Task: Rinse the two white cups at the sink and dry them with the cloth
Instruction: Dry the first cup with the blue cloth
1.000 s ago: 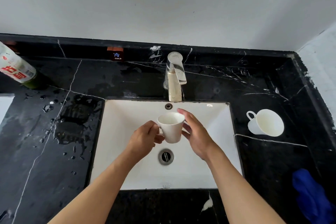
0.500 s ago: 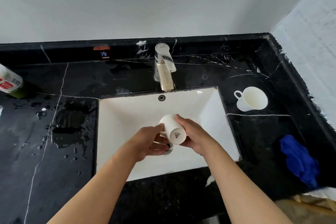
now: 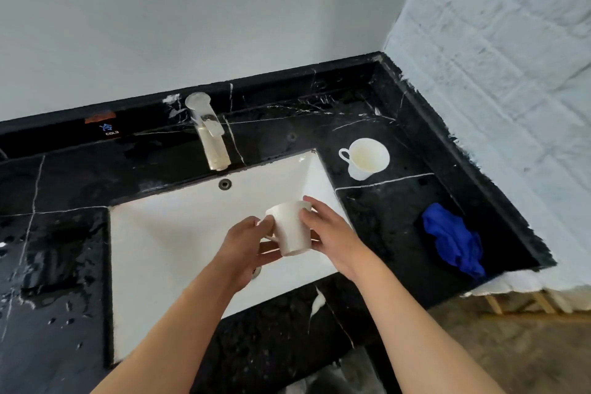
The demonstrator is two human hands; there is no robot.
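Black counter [image 3: 393, 233] | cups: 2 | both hands, left hand [image 3: 244, 248] and right hand [image 3: 332, 235], grip one cup [image 3: 292, 229]

A small label [image 3: 108, 129] on the black backsplash [image 3: 57, 134] reads "COLD".

**Soft, even light; wide-angle bend**

Diffuse light fills the scene, bright on the wall [image 3: 224, 9] and sink [image 3: 179, 233]. The wet black tabletop [image 3: 57, 265] shows pale glare patches at left. Shadows are faint. Straight edges bow toward the frame's borders, and detail is slightly soft throughout.
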